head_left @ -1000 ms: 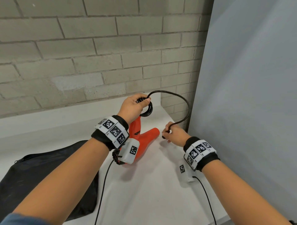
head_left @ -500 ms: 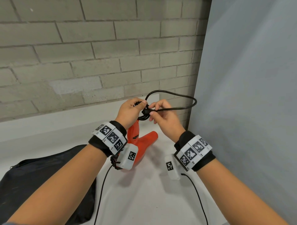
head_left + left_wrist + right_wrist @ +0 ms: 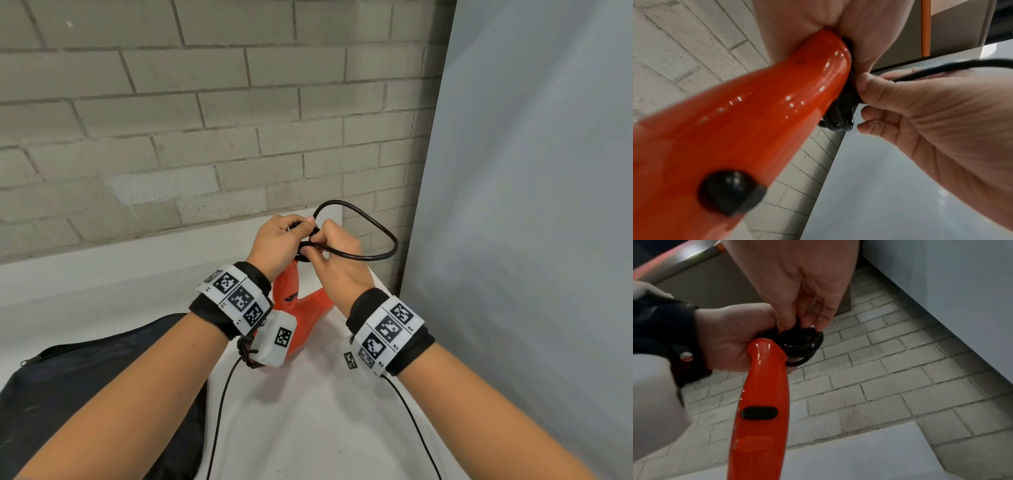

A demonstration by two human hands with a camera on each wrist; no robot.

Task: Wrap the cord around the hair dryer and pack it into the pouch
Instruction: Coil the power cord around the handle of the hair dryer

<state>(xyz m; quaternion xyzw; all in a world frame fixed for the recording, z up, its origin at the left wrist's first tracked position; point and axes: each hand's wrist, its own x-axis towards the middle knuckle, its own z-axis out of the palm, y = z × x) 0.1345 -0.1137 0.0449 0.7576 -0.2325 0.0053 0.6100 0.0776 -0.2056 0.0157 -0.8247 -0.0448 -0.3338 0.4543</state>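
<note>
Head view: at frame centre the left hand (image 3: 274, 240) grips the handle end of the orange hair dryer (image 3: 301, 308), whose body rests on the white table (image 3: 308, 428); the right hand (image 3: 337, 263) pinches the black cord (image 3: 376, 255), one loose loop arching right. The black pouch (image 3: 85, 377) lies lower left.

Left wrist view: the glossy shell looks slippery, so the handle is likely the safest hold; the coils look springy.

Right wrist view: fingertips (image 3: 819, 326) close together on the coils (image 3: 803, 347) at the handle tip.
</note>
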